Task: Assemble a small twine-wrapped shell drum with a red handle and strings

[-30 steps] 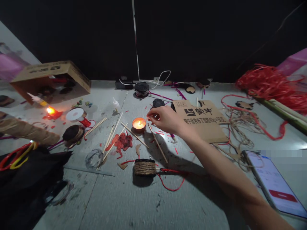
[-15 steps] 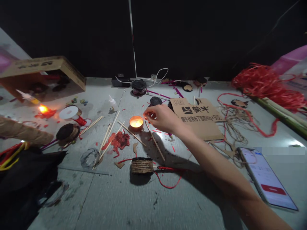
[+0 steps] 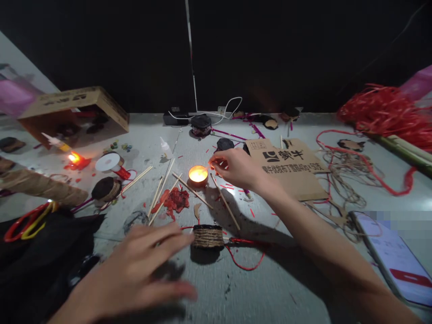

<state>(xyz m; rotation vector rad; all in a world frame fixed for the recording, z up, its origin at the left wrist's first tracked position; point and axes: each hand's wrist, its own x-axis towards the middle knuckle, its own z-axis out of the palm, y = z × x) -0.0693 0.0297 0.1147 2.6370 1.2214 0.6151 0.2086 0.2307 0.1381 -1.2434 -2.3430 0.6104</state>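
Note:
Just right of a lit tealight candle [image 3: 198,175], my right hand [image 3: 232,167] is pinched, its fingertips by the rim; whatever they hold is too small to name. My left hand [image 3: 141,270] hovers over the near left part of the table, slightly blurred, fingers spread and holding nothing. Its fingertips point at a twine-wrapped black cylinder [image 3: 208,237] with a red cord [image 3: 248,269]. Left of the candle lie crossed wooden sticks [image 3: 192,191] and a blob of red wax [image 3: 177,200]. Another stick [image 3: 226,202] lies below my right hand.
Scissors [image 3: 32,220] rest on black cloth at the left, near a burning candle [image 3: 74,157] and a cardboard box [image 3: 113,108]. At the right are flat cardboard [image 3: 290,180], tangled twine [image 3: 347,175] and a phone [image 3: 394,256]. A glue bottle [image 3: 165,147] stands behind.
My left hand has come into view at the lower left. My right hand remains pinched beside the candle. The whole view has shifted slightly, with objects appearing farther right.

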